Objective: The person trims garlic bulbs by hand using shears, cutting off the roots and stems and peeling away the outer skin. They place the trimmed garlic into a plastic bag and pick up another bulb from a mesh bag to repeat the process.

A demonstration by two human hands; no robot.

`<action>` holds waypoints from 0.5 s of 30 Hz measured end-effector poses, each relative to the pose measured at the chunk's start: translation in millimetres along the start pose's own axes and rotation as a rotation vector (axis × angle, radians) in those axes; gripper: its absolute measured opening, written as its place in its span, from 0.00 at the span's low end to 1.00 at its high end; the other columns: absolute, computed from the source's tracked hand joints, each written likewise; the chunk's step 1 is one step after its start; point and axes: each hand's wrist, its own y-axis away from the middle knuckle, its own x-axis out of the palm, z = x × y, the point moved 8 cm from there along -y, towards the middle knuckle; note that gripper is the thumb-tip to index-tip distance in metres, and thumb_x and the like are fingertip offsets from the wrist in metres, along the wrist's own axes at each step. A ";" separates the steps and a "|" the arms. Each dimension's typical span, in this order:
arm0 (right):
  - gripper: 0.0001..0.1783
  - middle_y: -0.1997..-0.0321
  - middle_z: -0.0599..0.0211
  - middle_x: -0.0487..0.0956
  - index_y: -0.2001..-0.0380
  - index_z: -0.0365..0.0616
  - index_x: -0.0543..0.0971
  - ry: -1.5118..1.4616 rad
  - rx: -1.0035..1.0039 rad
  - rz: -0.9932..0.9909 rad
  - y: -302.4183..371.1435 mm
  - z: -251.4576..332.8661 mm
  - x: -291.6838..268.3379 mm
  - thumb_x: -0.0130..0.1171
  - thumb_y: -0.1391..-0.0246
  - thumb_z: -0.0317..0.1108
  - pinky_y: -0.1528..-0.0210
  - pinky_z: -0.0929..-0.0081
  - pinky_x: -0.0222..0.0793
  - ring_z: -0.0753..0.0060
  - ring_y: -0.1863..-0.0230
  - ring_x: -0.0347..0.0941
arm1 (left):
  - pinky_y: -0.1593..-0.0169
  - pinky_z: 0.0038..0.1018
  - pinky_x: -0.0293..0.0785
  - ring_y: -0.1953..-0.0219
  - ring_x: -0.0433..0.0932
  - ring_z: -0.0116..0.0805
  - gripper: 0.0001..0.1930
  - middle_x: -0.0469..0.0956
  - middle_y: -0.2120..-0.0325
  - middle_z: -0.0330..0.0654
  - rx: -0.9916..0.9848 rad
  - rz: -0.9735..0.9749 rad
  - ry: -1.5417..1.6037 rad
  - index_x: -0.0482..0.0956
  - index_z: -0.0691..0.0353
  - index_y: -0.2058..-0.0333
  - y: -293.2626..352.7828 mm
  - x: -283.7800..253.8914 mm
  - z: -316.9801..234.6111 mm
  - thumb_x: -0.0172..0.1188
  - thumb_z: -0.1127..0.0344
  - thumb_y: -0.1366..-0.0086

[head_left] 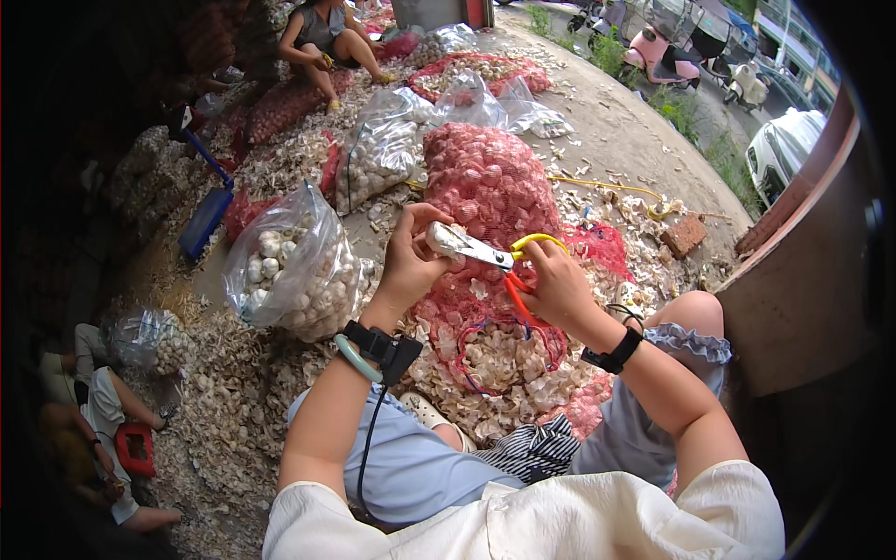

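Note:
My left hand (415,257) pinches a white garlic bulb (439,240) between its fingers, in front of my chest. Scissors (502,257) with one yellow and one red handle are gripped in my right hand (557,289). Their metal blades reach left to the bulb and seem to touch it; the exact contact is too small to make out. Just beyond both hands stands a full red mesh sack of garlic (490,173). Below them, an open red mesh bag (464,350) lies among loose garlic skins (504,369) by my feet.
Clear plastic bags of garlic stand to the left (299,266) and farther back (378,154). A blue scale (205,219) stands at the left, a brick (684,236) at the right. Other people sit at the far top (327,37) and lower left (117,411). Garlic skins cover much ground.

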 end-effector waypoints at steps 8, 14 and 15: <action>0.21 0.65 0.61 0.74 0.58 0.49 0.74 -0.061 0.052 -0.012 2.0 -3.1 -2.7 0.63 0.53 0.45 0.67 0.63 0.74 0.56 0.66 0.75 | 0.58 0.20 0.73 0.56 0.75 0.27 0.29 0.72 0.59 0.36 0.067 -0.077 -0.084 0.64 0.56 0.57 -0.8 -5.1 0.6 0.64 0.86 0.56; 0.18 0.58 0.59 0.77 0.57 0.48 0.74 -0.073 0.150 0.087 5.2 -14.3 6.9 0.62 0.52 0.39 0.66 0.59 0.73 0.51 0.65 0.76 | 0.54 0.20 0.72 0.53 0.74 0.29 0.27 0.70 0.58 0.38 0.052 -0.061 -0.276 0.64 0.58 0.55 2.0 2.6 -0.7 0.57 0.88 0.53; 0.18 0.60 0.59 0.77 0.58 0.47 0.75 -0.054 0.157 0.089 6.2 -16.7 8.0 0.61 0.51 0.40 0.67 0.59 0.73 0.51 0.67 0.76 | 0.54 0.20 0.72 0.53 0.74 0.29 0.27 0.70 0.58 0.38 0.051 -0.058 -0.275 0.64 0.58 0.55 1.4 2.9 0.5 0.57 0.88 0.53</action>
